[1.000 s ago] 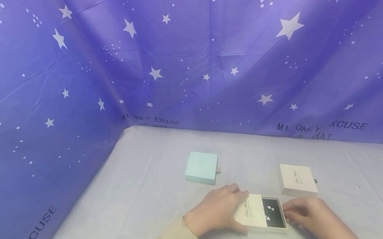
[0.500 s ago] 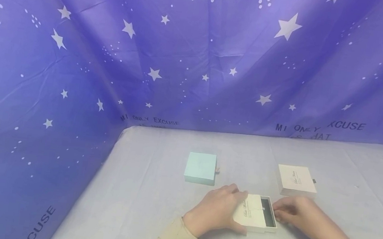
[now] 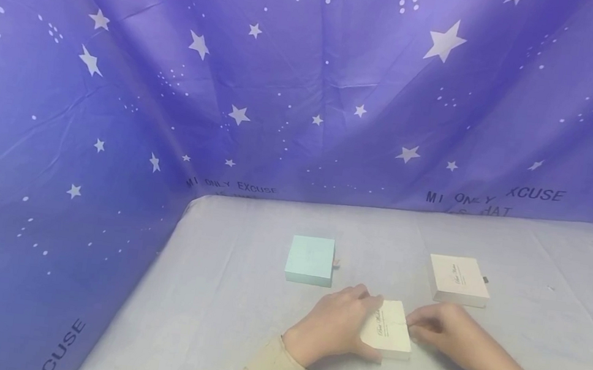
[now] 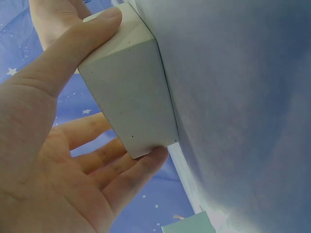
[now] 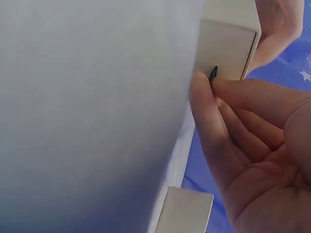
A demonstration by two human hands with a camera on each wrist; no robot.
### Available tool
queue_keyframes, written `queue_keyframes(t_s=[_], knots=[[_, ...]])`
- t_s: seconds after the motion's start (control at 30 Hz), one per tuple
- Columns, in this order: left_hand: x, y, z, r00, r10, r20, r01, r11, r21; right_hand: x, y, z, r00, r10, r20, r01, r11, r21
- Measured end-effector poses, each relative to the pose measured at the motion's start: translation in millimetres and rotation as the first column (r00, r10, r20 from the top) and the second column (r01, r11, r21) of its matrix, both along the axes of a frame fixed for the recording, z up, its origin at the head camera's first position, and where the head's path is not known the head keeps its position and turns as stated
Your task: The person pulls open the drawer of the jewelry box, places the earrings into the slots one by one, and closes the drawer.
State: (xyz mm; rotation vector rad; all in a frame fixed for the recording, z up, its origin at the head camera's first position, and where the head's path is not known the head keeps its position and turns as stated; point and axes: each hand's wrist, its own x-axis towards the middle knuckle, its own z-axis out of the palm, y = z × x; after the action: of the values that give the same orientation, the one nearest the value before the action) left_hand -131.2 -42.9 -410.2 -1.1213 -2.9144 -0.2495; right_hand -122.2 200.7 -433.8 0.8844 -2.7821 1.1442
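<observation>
A cream drawer-style gift box (image 3: 394,330) lies on the table with its drawer fully inside the sleeve. My left hand (image 3: 335,322) grips the box from the left, thumb along the near side and fingers at the far side; the left wrist view shows the box's plain end (image 4: 129,97) between them. At the opposite end, my right hand (image 3: 442,332) pinches a small dark pull tab (image 5: 213,74) between thumb and forefinger. The drawer's contents are hidden.
A mint-green box (image 3: 311,259) with a pinkish tab stands behind the left hand. Another cream box (image 3: 459,280) with a dark tab sits behind the right hand. A purple star-patterned curtain (image 3: 308,88) hangs behind the pale cloth-covered table (image 3: 216,298).
My right hand has moved left, and the drawer with its black inside and small shiny pieces has slid into the sleeve. My left hand has stayed on the box.
</observation>
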Motion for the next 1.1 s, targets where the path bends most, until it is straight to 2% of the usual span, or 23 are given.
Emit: queue_keyframes(t_s=[0.13,0.2,0.3,0.5,0.6,0.73,0.87,1.1], knots=[[0.2,-1.1,-0.5,1.0,-0.001,-0.003,0.001,1.0,0.003,0.8,-4.4,4.1,0.999,-0.024,0.021,0.023,0.999,0.04],[-0.1,-1.0,-0.4,1.0,-0.001,-0.002,0.001,1.0,0.003,1.8,-4.9,6.3,0.999,-0.052,0.002,0.052,0.996,0.073],[-0.4,-1.0,-0.6,1.0,0.001,0.002,-0.001,1.0,0.002,2.9,-6.1,9.6,0.992,-0.104,-0.072,0.11,0.989,0.095],[0.0,-0.2,-0.1,1.0,-0.004,0.001,0.004,1.0,-0.001,7.0,-9.9,14.9,0.979,-0.16,-0.126,0.164,0.986,0.027],[0.1,0.2,0.4,1.0,-0.003,0.002,0.003,1.0,0.001,9.7,-12.6,14.1,0.976,-0.146,-0.161,0.154,0.988,0.034],[-0.2,0.1,-0.2,1.0,-0.002,0.006,0.002,1.0,0.011,12.2,-17.0,8.9,0.971,-0.083,-0.224,0.097,0.994,0.056],[-0.4,0.5,-1.2,1.0,-0.008,0.005,0.008,1.0,0.024,13.9,-20.2,5.0,0.967,-0.031,-0.251,0.049,0.996,0.068],[-0.7,0.9,-2.0,1.0,-0.002,0.0,0.002,1.0,0.018,13.8,-22.8,4.0,0.964,-0.014,-0.267,0.043,0.994,0.1]])
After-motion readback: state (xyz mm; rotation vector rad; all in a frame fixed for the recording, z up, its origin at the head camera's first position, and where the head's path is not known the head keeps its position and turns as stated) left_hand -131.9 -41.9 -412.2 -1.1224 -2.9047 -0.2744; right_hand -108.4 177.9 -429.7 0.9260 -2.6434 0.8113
